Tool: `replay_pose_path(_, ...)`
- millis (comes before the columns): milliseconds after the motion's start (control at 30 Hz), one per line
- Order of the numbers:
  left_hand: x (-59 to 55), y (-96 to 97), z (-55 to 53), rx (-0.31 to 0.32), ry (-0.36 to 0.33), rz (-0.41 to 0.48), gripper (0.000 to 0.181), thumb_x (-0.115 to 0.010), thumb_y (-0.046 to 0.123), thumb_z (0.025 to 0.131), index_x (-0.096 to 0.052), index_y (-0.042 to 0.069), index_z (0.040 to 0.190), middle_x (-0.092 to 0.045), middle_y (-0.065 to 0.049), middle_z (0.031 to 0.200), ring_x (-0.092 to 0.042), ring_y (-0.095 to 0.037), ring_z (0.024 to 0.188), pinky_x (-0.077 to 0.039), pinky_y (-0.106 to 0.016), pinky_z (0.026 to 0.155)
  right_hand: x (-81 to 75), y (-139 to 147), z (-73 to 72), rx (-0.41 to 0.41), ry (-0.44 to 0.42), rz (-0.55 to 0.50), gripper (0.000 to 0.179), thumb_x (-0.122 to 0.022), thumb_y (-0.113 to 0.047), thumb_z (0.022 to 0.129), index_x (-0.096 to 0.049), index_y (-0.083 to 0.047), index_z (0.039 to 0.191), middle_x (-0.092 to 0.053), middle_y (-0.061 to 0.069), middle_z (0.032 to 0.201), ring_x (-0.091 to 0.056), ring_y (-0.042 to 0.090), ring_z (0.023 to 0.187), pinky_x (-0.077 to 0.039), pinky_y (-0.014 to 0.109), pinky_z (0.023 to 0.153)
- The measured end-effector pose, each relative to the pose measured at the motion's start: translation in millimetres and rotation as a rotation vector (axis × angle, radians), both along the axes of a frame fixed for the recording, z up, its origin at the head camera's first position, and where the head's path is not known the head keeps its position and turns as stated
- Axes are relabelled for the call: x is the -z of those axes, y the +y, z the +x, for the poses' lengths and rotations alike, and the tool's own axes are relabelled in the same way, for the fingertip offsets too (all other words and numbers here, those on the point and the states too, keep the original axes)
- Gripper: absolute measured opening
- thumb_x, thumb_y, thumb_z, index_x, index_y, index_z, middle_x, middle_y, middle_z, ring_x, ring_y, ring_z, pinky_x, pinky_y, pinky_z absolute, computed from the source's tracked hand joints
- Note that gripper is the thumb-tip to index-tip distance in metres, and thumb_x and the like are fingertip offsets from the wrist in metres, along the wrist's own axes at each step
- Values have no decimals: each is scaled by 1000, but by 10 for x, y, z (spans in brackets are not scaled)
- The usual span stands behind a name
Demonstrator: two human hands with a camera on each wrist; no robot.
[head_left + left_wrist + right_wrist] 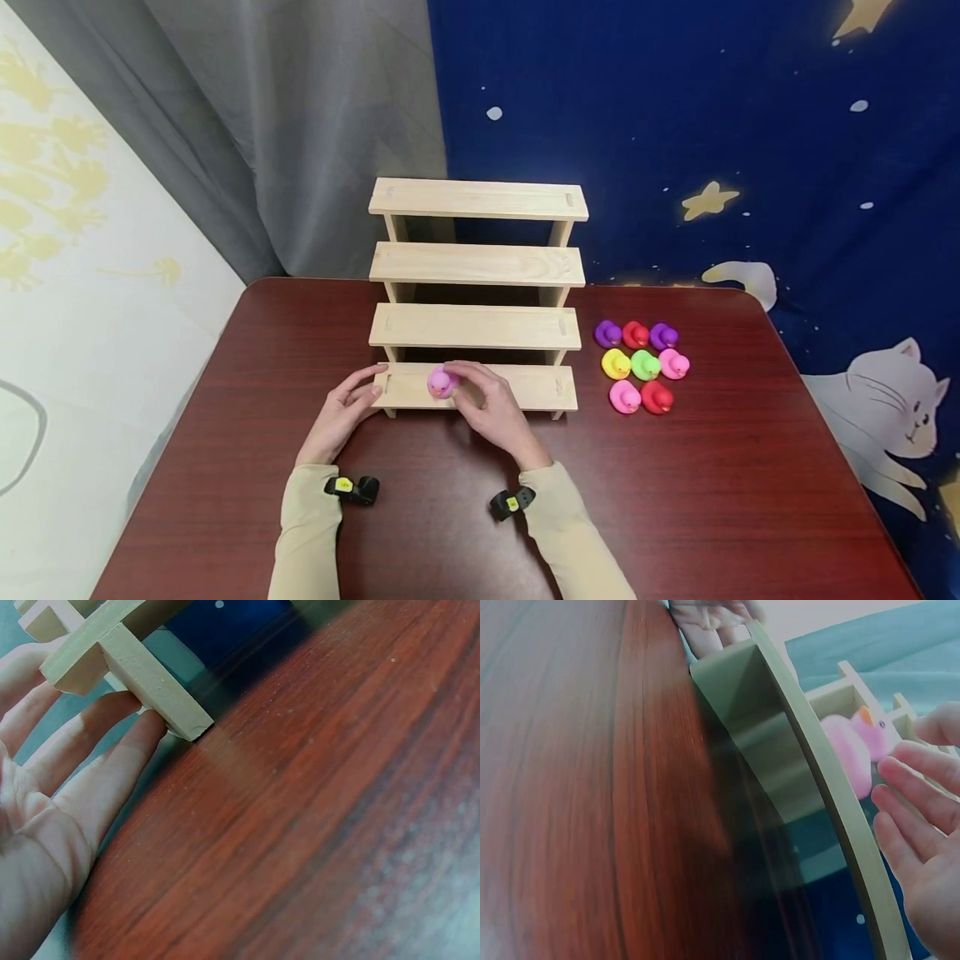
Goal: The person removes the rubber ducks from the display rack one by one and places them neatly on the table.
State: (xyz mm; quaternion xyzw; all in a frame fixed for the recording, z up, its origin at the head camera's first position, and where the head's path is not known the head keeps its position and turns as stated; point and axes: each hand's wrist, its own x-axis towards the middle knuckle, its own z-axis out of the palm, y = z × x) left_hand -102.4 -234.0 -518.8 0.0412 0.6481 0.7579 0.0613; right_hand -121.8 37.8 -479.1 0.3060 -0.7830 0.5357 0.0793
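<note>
A pink rubber duck [441,382] sits on the lowest board [525,387] of a four-step wooden display rack, left of the board's middle. My right hand [491,410] is right beside the duck, its fingertips at the duck's side. In the right wrist view, those fingers [911,802] look extended and loosely spread, and the duck [851,746] rests upright on the board. My left hand [341,417] rests against the left end of the lowest board. Its fingers [112,761] are nearly straight, touching the rack's end and leg [154,686] in the left wrist view.
Several rubber ducks stand in rows right of the rack, among them a purple duck [607,334], a yellow duck [616,364], a green duck [645,365] and a red duck [657,397]. The dark red table [712,500] meets a grey curtain [330,125] and blue starry cloth [637,125] behind.
</note>
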Motion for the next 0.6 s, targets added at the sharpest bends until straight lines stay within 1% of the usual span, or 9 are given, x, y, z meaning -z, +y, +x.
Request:
replay_pose_path(67,-7,1,-1,-5,-5,-4,44,-58,9,98,-48,-2,139,-61,-10,123,-60,-14,108,-51,-32,86,-1,-47,-12,6,-13,10,35,-66,-3,88,-63,-1,123,-62,8,123,-56,17,116,-40,32,101)
replay_pose_path(200,-13,18,1,-3,-14,-13,44,-58,10,98,-48,-2,139,-61,-13,121,-61,-15,106,-52,-32,85,11,-103,-9,48,-36,40,36,-69,-8,88,-63,-3,123,-61,7,123,-56,17,114,-41,32,99)
replay_pose_path(333,-12,21,1,-5,-18,-21,44,-58,11,98,-48,-1,139,-61,-14,120,-62,-17,105,-52,-33,84,18,-138,-5,82,-29,60,36,-73,-15,88,-64,-4,121,-61,5,122,-56,17,114,-42,32,98)
replay_pose_path(467,-7,10,-1,-7,-13,-28,44,-58,11,98,-48,-1,139,-61,-14,119,-61,-16,106,-52,-32,85,25,-154,-6,83,-5,37,34,-74,-14,87,-65,-3,118,-62,5,120,-56,16,113,-43,32,97)
replay_pose_path(600,1,-1,-1,1,-6,-24,44,-58,11,98,-48,0,139,-60,-13,123,-61,-15,107,-52,-32,85,36,-145,-7,58,-7,-20,31,-74,-7,86,-66,-1,115,-63,8,119,-56,17,114,-42,31,98)
